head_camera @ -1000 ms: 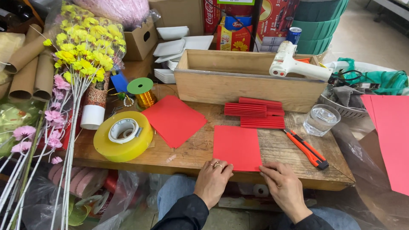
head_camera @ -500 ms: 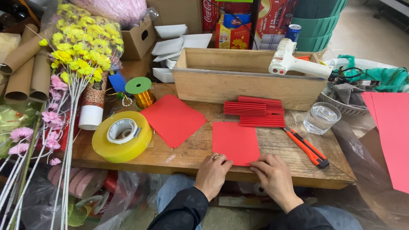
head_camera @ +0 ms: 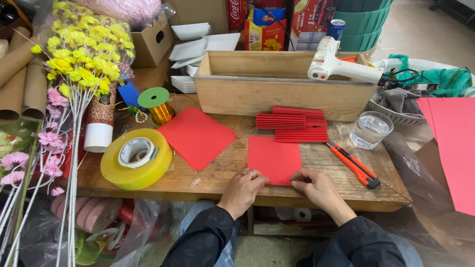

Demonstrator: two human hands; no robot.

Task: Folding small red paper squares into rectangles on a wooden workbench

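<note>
Red paper square (head_camera: 273, 159) — flat on the wooden workbench (head_camera: 346, 185), near edge at the table's front; likely light, thin and easily creased, best taken by its near corners or edge. Left hand (head_camera: 243, 190) — ringed, fingertips curled onto the lower-left corner, pinching or pressing it; which, cannot be told. Right hand (head_camera: 316, 185) — fingers (head_camera: 300, 177) bent, tips closed on the lower-right corner. Adjacent: stack of folded red strips (head_camera: 294, 123); orange utility knife (head_camera: 354, 165); second red sheet (head_camera: 197, 137); yellow tape roll (head_camera: 136, 157).
</note>
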